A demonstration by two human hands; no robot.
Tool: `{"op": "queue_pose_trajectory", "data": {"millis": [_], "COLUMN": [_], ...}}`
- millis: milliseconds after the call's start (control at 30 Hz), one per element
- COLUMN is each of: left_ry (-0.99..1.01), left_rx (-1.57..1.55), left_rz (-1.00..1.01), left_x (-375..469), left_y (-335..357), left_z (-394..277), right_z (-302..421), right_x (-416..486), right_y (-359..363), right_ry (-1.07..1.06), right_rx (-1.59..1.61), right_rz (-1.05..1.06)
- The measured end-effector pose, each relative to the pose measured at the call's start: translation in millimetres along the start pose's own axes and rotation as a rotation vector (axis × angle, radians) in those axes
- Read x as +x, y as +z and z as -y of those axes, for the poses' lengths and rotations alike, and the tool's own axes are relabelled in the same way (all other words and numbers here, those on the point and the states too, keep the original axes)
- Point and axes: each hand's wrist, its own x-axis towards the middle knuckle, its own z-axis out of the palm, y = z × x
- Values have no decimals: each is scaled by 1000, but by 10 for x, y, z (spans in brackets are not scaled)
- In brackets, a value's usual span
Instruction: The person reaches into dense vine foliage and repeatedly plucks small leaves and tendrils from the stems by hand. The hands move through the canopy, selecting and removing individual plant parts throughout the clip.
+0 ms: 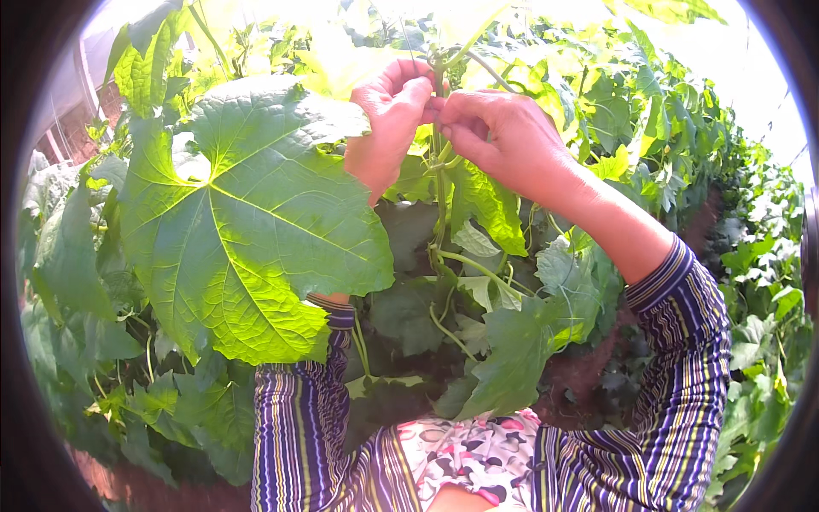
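Note:
Both hands meet at the upright green stem of a climbing plant (441, 185), high in the view. My left hand (393, 115) is on the left side of the stem, thumb and fingers pinched together. From the right, my right hand (492, 131) reaches over, its fingertips pinched against the stem close to the left fingers. A thin string (407, 40) runs upward near the left fingertips; what exactly lies between the fingers is too small to tell. One large lobed leaf (256, 211) hides most of my left forearm. Tendrils and leaf stalks branch off below the hands.
Dense leafy vines (678, 121) stand in a row on the right, and more foliage (70, 256) crowds the left. Leaves (512, 365) hang close before my body. Reddish soil (588, 371) shows between plants. A pale post (88, 77) rises at upper left.

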Motion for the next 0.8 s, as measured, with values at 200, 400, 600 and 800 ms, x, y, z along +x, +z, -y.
{"op": "queue_pose_trajectory", "data": {"millis": [200,400,600,800], "left_ry": [35,-5,-55,-183], "left_rx": [83,56,101,12], "left_rz": [-235,-120,-63,-113], "left_x": [-83,-92,-147,-199], "left_y": [0,20,-121,-203], "left_z": [-141,-86,-217,-260], "right_z": [-54,-207,-163,-7], "right_x": [150,426,593,561], "right_y": [54,-15,60,-3], "right_ry": [99,274,327,323], "right_rx": [106,464,1055,1034], "right_rz": [-25,-80,0,97]}}
